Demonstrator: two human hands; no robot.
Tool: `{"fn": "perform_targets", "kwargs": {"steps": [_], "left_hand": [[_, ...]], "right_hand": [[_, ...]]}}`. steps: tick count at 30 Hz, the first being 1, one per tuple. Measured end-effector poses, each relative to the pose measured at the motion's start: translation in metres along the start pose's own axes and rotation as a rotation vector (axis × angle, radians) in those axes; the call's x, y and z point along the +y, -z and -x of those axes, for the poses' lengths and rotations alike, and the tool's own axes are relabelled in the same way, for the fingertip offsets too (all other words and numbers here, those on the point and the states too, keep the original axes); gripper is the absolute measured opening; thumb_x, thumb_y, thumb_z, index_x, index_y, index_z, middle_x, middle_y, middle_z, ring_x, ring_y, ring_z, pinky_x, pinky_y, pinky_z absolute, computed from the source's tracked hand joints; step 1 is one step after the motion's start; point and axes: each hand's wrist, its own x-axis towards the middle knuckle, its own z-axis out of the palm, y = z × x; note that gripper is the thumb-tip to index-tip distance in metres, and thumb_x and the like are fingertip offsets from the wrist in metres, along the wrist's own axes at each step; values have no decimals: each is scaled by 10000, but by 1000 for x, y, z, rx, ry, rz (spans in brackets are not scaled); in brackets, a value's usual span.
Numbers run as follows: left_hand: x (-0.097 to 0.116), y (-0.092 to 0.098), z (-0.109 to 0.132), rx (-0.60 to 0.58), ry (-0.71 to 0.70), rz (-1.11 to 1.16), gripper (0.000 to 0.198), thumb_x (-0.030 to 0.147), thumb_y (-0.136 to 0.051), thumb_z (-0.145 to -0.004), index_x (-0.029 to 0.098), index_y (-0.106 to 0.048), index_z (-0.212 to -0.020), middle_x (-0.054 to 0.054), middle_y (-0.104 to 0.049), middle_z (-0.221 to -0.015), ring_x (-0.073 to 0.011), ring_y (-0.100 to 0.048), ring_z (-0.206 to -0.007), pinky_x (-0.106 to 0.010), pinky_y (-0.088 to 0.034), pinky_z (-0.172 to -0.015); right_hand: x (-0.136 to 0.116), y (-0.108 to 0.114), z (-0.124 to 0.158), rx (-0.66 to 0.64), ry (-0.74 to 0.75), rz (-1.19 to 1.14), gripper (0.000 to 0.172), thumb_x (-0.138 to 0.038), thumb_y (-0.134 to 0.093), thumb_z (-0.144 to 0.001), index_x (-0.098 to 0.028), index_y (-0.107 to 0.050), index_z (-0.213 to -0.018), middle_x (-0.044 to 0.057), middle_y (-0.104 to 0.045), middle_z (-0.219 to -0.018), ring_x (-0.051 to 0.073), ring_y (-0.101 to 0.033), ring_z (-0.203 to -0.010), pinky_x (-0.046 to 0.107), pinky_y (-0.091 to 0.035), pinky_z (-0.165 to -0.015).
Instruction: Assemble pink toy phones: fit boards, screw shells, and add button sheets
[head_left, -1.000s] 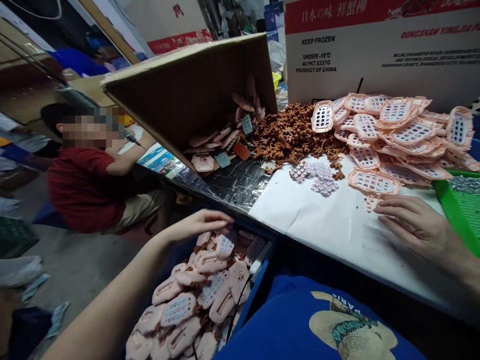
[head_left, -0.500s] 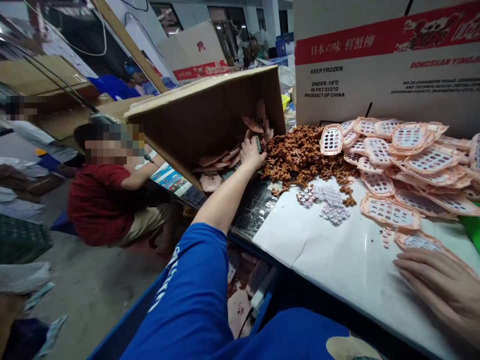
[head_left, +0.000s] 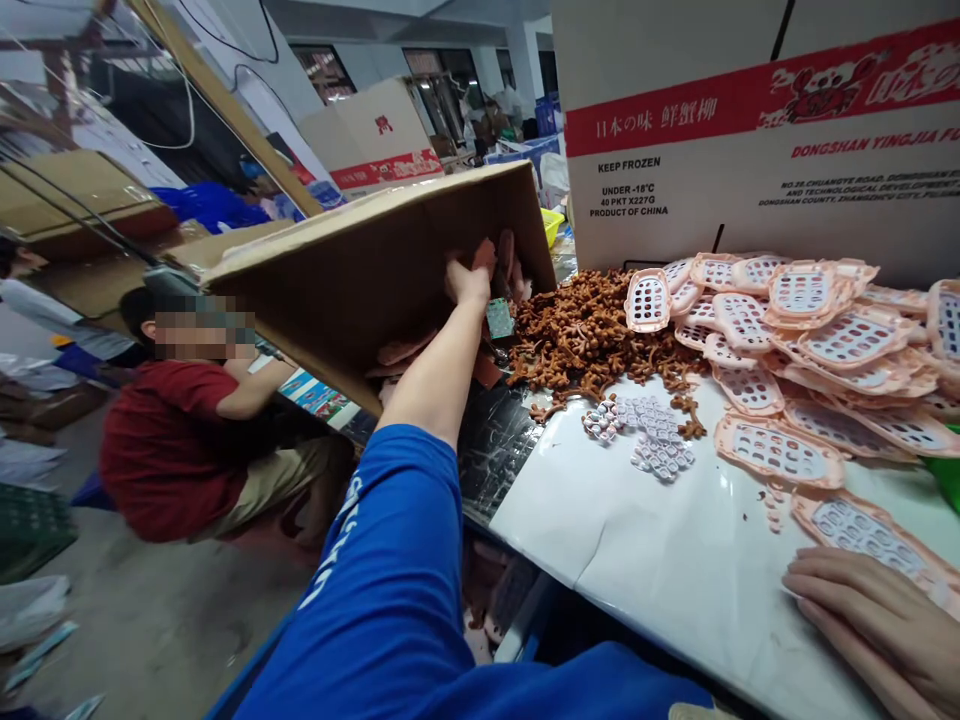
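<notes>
My left hand (head_left: 466, 282) reaches inside the tilted cardboard box (head_left: 360, 235). Its thumb presses against a pink plastic shell (head_left: 486, 255), while the far fingers are partly hidden. Just below that wrist is a green circuit board (head_left: 500, 318). My right hand (head_left: 874, 612) lies on the white tabletop (head_left: 622, 530), fingers stretched out and holding nothing. Beside its fingertips sits a pink panel with a white keypad (head_left: 870, 530). More pink shells lie deeper in the box, mostly in shadow.
Brown branching plastic pieces (head_left: 577, 325) are heaped by the box. White keypad button clusters (head_left: 649, 425) lie in front. A stack of pink panels (head_left: 817, 320) fills the right, before a white carton (head_left: 675, 120). A seated person in red (head_left: 172, 440) works at left.
My left hand has risen and moved left, off the green board, to a pink shell in the box. The view has shifted slightly. My right hand stays on the tabletop.
</notes>
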Motion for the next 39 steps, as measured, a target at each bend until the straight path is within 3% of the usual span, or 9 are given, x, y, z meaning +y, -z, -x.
{"fn": "perform_targets", "kwargs": {"steps": [4, 8, 15, 21, 23, 26, 30, 35, 39], "left_hand": [[11, 17, 4, 184, 129, 22, 299, 295, -570, -865, 121, -528, -1105, -51, -664, -1051, -177, -623, -1065, -296, -449, -908], [42, 53, 17, 227, 26, 121, 296, 149, -640, -759, 162, -532, -1034, -53, -644, -1042, -183, -642, -971, -292, -500, -873], [127, 95, 93, 13, -224, 350, 214, 197, -620, -761, 187, -569, -969, -15, -627, -920, -164, -632, -883, -290, -527, -809], [176, 94, 207, -373, -68, 626, 238, 276, -664, -758, 196, -616, -977, -18, -681, -984, -176, -653, -904, -278, -523, -814], [179, 92, 236, -451, 50, 694, 226, 300, -665, -780, 209, -627, -983, -17, -689, -997, -175, -657, -925, -275, -517, -836], [175, 88, 261, -431, 205, 760, 238, 322, -699, -760, 216, -641, -965, -11, -690, -963, -165, -654, -911, -259, -513, -827], [167, 84, 268, -345, 394, 903, 270, 341, -728, -735, 223, -627, -956, -4, -679, -941, -160, -653, -875, -268, -538, -787], [160, 89, 277, -228, 467, 932, 272, 328, -740, -728, 244, -622, -959, 16, -676, -969, -145, -654, -895, -256, -539, -806], [147, 92, 286, -151, 523, 977, 275, 296, -752, -725, 232, -620, -958, 24, -660, -942, -110, -639, -854, -224, -528, -804]], "right_hand": [[-7, 3, -5, 21, 45, 20, 455, -308, -566, -797, -485, -625, -1211, 33, -715, -1137, 338, -672, -1086, 527, -633, -829], [-24, 15, -23, 28, 117, 15, 298, -297, -564, -872, -352, -675, -1143, 35, -705, -1121, 259, -687, -1039, 423, -635, -834], [-60, 25, -59, 43, 148, -135, 178, -248, -567, -910, -262, -688, -1041, 53, -697, -1048, 183, -678, -976, 305, -591, -806], [-76, 20, -69, 25, 73, -253, 166, -224, -546, -930, -227, -689, -1014, 61, -710, -997, 166, -681, -915, 301, -571, -788], [-79, 22, -69, 18, 62, -256, 168, -226, -542, -935, -224, -689, -1017, 60, -713, -998, 165, -680, -917, 303, -566, -791], [-82, 26, -73, 1, 57, -249, 177, -224, -535, -940, -224, -691, -1025, 57, -713, -1014, 168, -679, -936, 313, -556, -817], [-79, 22, -93, 17, 59, -225, 179, -230, -522, -953, -215, -683, -1032, 51, -708, -1017, 163, -678, -925, 311, -545, -817], [-73, -7, -128, 16, 150, 26, 225, -273, -520, -949, -157, -652, -1089, 123, -669, -1071, 234, -625, -964, 398, -518, -843], [-79, -29, -143, -33, 181, 207, 624, -453, -689, -829, -121, -513, -1327, 169, -622, -1221, 310, -554, -1060, 455, -465, -875]]}}
